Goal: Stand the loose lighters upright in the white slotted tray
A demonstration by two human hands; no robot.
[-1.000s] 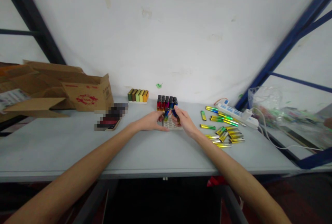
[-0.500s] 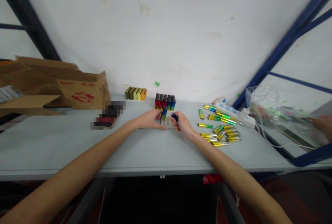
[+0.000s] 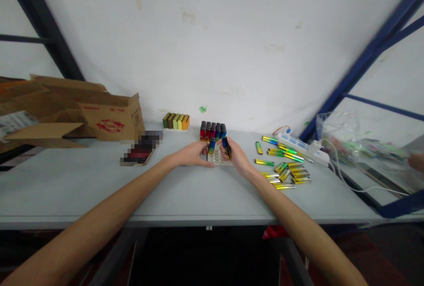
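One lighter (image 3: 212, 146) upright in a pale tray (image 3: 217, 159), left fingers (image 3: 202, 146) parted alongside (right fingers (image 3: 223, 150) closed round a second lighter (image 3: 227, 147)).

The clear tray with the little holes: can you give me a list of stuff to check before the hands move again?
1. Left hand at the tray's left side: ok.
2. Right hand has a lighter: ok, a dark, shiny lighter is in its fingers.
3. Bare holes in the tray: ok, several show.
4. Blue-green lighter upright at the tray's back left: ok. Pushed all the way down: cannot tell.
5. Loose yellow-green pieces lined up neatly: not ok, they lie scattered on the table to the right.
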